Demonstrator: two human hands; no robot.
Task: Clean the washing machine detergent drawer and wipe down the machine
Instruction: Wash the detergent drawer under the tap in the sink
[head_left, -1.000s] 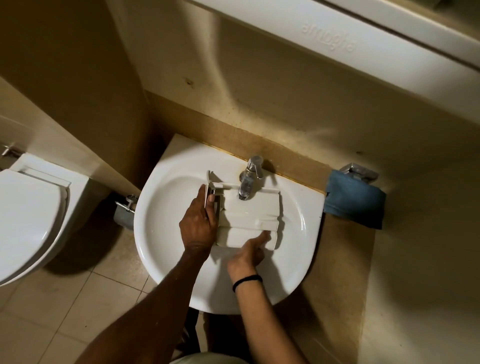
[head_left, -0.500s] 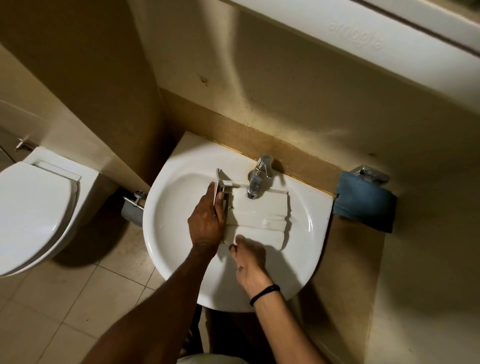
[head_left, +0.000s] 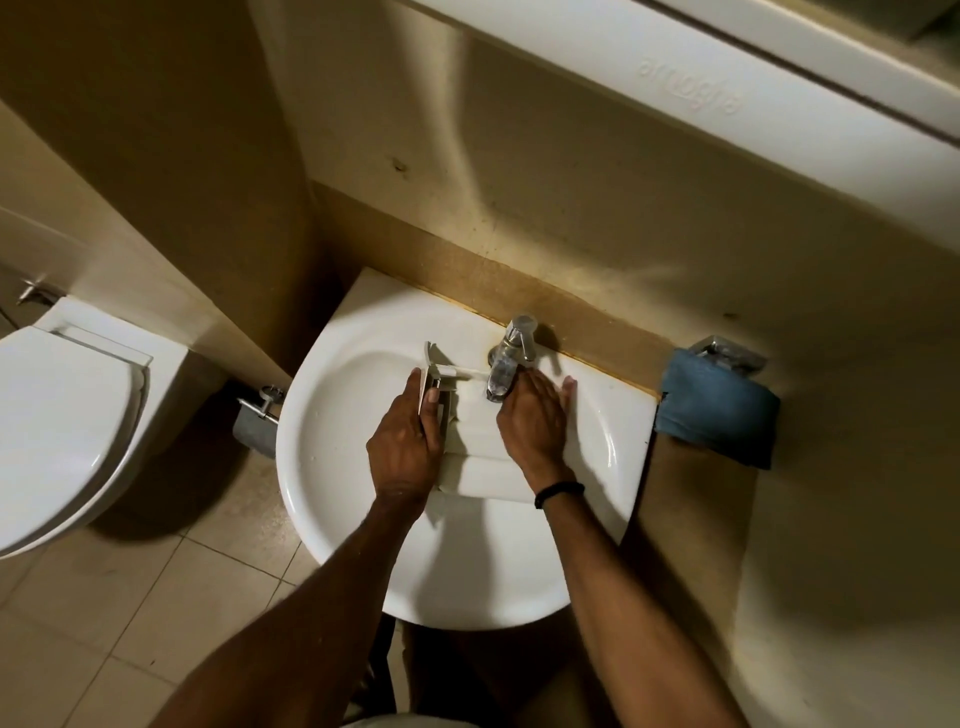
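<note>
Just left of the tap (head_left: 506, 364), the left hand (head_left: 405, 447) grips the white detergent drawer (head_left: 478, 467) by its upright end panel, thumb outside and forefinger inside. Directly below the tap's spout the right hand (head_left: 535, 421) lies flat on the drawer with fingers straight, holding nothing and pressing on the plastic. The drawer lies in the washbasin (head_left: 337, 441) beneath the tap; the washing machine is not in view. Whether water runs from the tap I cannot tell. This looks like the rinse-and-scrub step on the drawer, with the machine wipe-down not yet begun. The next move probably calls for turning the drawer so its compartments face the spout, with a firm hold on the slick plastic. Well right of the tap a blue cloth (head_left: 717, 410) hangs on a wall holder, likely useful for wiping; far left of the tap stands a toilet (head_left: 57, 431).
</note>
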